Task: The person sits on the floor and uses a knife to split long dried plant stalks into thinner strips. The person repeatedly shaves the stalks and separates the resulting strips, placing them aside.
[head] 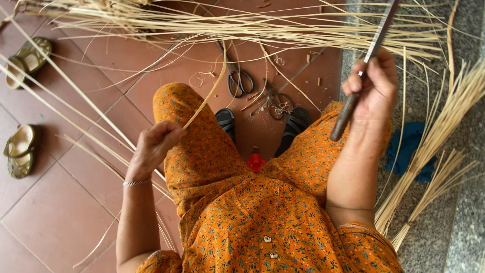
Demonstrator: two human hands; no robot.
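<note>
I sit in an orange flowered dress, knees apart. My left hand (154, 146) rests on my left knee and pinches a thin pale cane strip (212, 91) that curves up toward the pile ahead. My right hand (374, 86) is raised above my right knee, gripping the dark handle of a long knife (371, 50) whose blade points up and away. A large heap of cane strips (242, 25) lies across the floor in front of me.
Black-handled scissors (240, 81) and shavings lie on the red tiles between my sandalled feet. A red object (255, 162) sits below my knees. Two olive shoes (25, 60) lie at left. Bundled canes (434, 146) and a blue cloth (409, 146) are on the grey step at right.
</note>
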